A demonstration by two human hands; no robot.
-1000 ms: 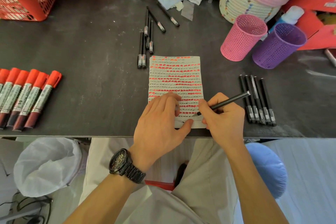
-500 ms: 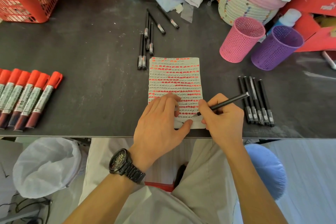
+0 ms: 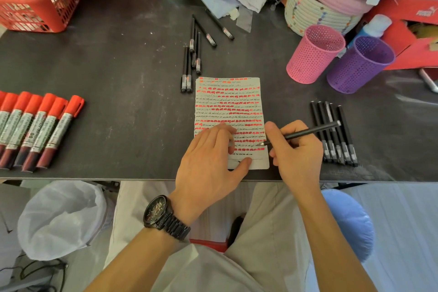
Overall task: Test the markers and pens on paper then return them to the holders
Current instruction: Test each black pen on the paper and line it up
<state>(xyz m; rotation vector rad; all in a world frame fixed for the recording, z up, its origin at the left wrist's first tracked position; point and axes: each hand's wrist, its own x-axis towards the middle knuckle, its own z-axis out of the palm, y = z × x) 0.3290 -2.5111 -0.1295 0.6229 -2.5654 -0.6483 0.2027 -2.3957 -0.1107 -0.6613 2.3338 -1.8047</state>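
- Head view: right hand (image 3: 296, 152) pinches pen (image 3: 308, 133), tip at paper (image 3: 227, 106) beside its thumb.
- Left hand (image 3: 208, 161) lies flat, pressing paper; press firmly, stroke short and light.

bare forearms, black metal-link wristwatch (image 3: 158, 213), pale grey-beige clothing (image 3: 265, 225)

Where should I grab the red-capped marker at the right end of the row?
Probably pinch the end red-capped marker at its white labelled barrel from above, coming from its right: it lies flat, that side faces bare black table, and the neighbouring marker crowds its left side.
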